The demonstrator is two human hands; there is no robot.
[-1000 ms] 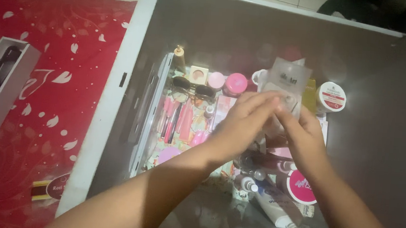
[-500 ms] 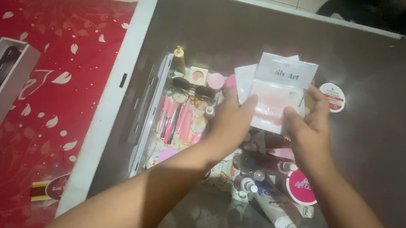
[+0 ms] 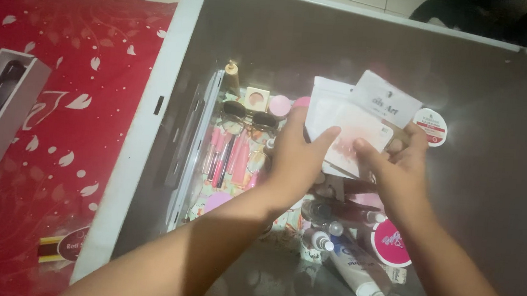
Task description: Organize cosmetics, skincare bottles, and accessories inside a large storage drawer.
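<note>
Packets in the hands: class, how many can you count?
2: a front packet under both thumbs, left hand and right hand; a rear packet fanned behind. More may be hidden.

Glossy clear plastic on the two flat sachets [image 3: 348,126], white card header on each. Smooth, reflective grey tabletop [image 3: 492,185], mirroring the items on it, framed by a matt white rim. Shiny plastic on the white tube [image 3: 357,271] and the round white jar [image 3: 431,126]. Soft printed red cloth [image 3: 71,120] alongside.
</note>
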